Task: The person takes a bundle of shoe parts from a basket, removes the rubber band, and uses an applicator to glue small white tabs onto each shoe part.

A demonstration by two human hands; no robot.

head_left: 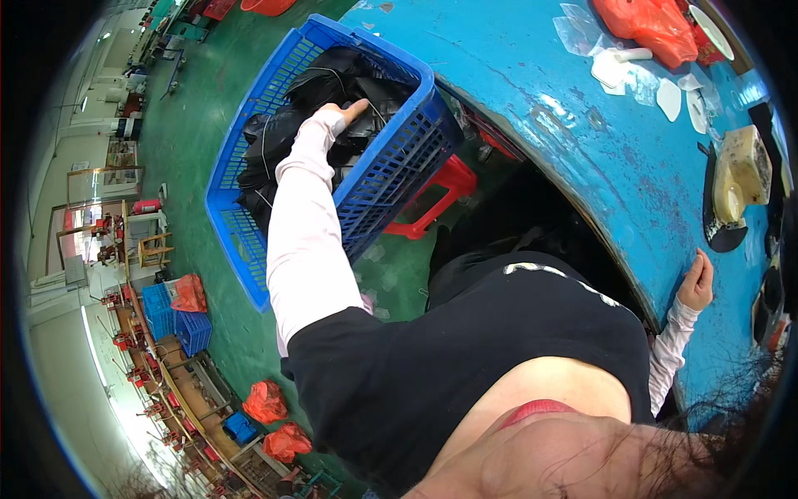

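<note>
A blue plastic basket (391,158) stands tilted at my left, beside the table. Inside lie bundles of flat, glossy black pieces (283,133), some tied round with thin pale cord. My left hand (339,116) reaches down among these pieces. Its thumb sticks out to the right, but the other fingers are mostly hidden, so its grip does not show. On the right, my right hand (697,284) rests on the blue table (615,175) with nothing visible in it. Just beyond its fingertips is a black sole-shaped piece (725,239), with a worn beige block (742,170) on it.
A red plastic stool (432,200) stands partly under the basket. Clear and white plastic scraps (667,100) and a red bag (652,29) lie on the far table. More red bags (266,402), blue crates (193,333) and a long bench with red devices are at the left.
</note>
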